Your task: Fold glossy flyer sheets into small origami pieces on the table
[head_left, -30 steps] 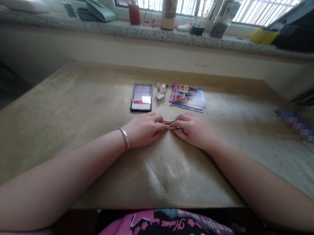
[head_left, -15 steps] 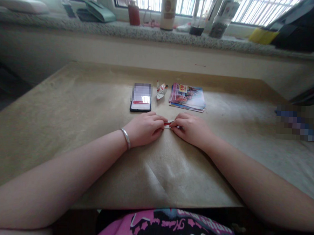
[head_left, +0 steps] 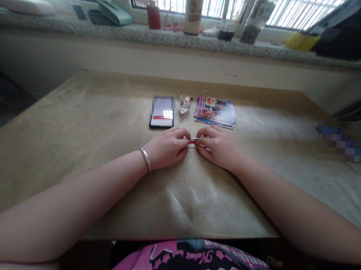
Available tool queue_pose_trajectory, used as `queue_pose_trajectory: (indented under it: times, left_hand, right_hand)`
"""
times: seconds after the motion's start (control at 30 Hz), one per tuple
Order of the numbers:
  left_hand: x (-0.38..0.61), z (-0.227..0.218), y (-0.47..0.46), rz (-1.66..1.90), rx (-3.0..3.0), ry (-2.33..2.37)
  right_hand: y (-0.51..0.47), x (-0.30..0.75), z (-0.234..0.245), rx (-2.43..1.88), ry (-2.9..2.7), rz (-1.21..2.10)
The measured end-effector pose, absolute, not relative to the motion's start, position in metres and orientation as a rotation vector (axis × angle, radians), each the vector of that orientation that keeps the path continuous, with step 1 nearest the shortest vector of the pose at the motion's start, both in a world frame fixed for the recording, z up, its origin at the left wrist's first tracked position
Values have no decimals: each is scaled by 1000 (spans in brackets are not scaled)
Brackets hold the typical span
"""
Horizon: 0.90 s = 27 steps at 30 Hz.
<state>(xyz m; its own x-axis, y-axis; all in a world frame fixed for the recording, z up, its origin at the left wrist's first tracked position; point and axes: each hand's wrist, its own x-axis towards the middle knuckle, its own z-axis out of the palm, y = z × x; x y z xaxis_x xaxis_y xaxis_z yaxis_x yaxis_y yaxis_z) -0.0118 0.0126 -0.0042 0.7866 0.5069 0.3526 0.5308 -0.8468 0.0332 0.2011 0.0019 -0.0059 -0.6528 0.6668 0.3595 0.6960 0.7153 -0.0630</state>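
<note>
Both hands meet over a small piece of folded paper, white with a red strip, low on the table. My left hand, with a silver bangle at the wrist, pinches its left end. My right hand grips the right end, fingers bent over it. Much of the paper is hidden under the fingers. Just beyond the hands stands a small folded-paper figure, white with red print. To its right lies a stack of printed leaflets; to its left, a phone with a lit screen.
A beige cover with creases lies over the table. Behind it runs a granite windowsill bearing a red bottle, a tall pale canister and a jar. At the right edge is a blurred-out blue and pink item.
The fingers of my right hand have lifted and shifted slightly along the paper's far edge. My left fingers have curled a little more. The paper stays in about the same place.
</note>
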Motion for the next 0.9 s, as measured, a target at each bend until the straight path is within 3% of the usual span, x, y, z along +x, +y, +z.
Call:
queue_pose_trajectory:
  times: [0.9]
  left_hand:
    - [-5, -10, 25, -573, -2877, -990]
  right_hand:
    - [7, 190, -9, -1334, -2371, 58]
